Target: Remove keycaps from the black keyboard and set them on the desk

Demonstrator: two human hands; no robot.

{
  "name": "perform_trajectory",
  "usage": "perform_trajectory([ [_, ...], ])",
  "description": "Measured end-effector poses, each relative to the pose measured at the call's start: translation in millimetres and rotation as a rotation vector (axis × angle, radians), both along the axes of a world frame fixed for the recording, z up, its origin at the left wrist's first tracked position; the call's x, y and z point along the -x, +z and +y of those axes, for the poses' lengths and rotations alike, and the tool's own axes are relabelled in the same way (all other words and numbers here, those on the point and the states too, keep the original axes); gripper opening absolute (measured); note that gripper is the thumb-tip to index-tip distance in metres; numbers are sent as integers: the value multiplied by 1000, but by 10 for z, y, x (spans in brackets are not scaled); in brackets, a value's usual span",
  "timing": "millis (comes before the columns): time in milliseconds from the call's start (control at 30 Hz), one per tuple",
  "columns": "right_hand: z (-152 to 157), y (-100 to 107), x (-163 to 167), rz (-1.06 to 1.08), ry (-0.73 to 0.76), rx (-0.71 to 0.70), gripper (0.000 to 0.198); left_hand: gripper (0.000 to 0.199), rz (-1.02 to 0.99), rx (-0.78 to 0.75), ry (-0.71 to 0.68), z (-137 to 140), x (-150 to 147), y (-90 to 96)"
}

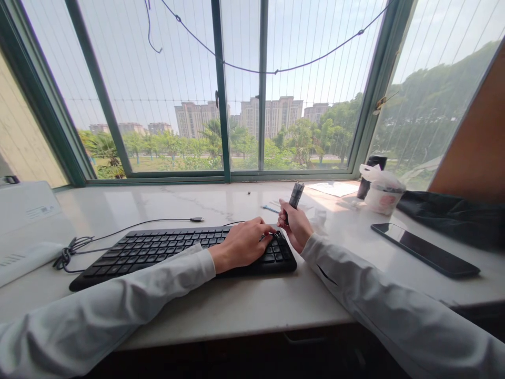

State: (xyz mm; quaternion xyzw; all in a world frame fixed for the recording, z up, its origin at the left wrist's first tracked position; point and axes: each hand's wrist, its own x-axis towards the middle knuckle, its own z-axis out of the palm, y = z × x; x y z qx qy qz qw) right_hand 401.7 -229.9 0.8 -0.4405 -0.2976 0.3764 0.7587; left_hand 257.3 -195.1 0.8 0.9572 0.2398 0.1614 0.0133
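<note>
A black keyboard (158,251) lies at a slant on the white marble-patterned counter. My left hand (242,245) rests over its right part, fingers apart and stretched toward the upper right keys, with the index fingertip close to my right hand. My right hand (294,223) is closed around a short black tool (296,195) with small prongs at its upper end. It holds the tool upright and slightly tilted above the keyboard's upper right corner. The tool's lower end is hidden by my fingers, so I cannot tell whether it touches the keys.
A cable (71,252) lies coiled left of the keyboard, its plug (196,219) behind it. A thin blue stick (270,209) lies behind my hands. On the right are a phone (426,250), a bagged cup (383,192), a black bottle (365,184) and dark cloth (453,218).
</note>
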Motion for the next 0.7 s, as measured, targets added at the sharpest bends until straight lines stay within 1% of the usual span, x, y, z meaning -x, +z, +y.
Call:
perform_trajectory([
  [67,9,-13,4,-8,-21,-20,35,35,-4,-13,3,-8,1,5],
  [200,21,-22,-4,-22,-36,12,34,36,-6,-31,16,-44,10,28],
  [300,27,-21,-15,-44,-36,-5,32,35,-30,-37,23,-62,15,35],
  [400,31,-19,-16,-32,5,-36,33,30,-63,-9,-6,-52,7,22],
  [500,34,-16,-9,-31,54,-38,35,27,-117,60,-31,-68,0,46],
  [533,36,-15,-8,-38,61,-30,36,27,-162,115,-51,-99,7,78],
  [600,41,-16,-12,-50,65,-10,39,30,-255,326,-176,-222,50,183],
  [633,43,-17,-16,-50,65,-3,40,32,-267,492,-302,-313,88,249],
  [667,45,-19,-21,-48,66,-1,40,35,-232,684,-455,-421,136,316],
  [700,46,-22,-26,-49,70,-3,40,39,-144,859,-597,-538,192,379],
])
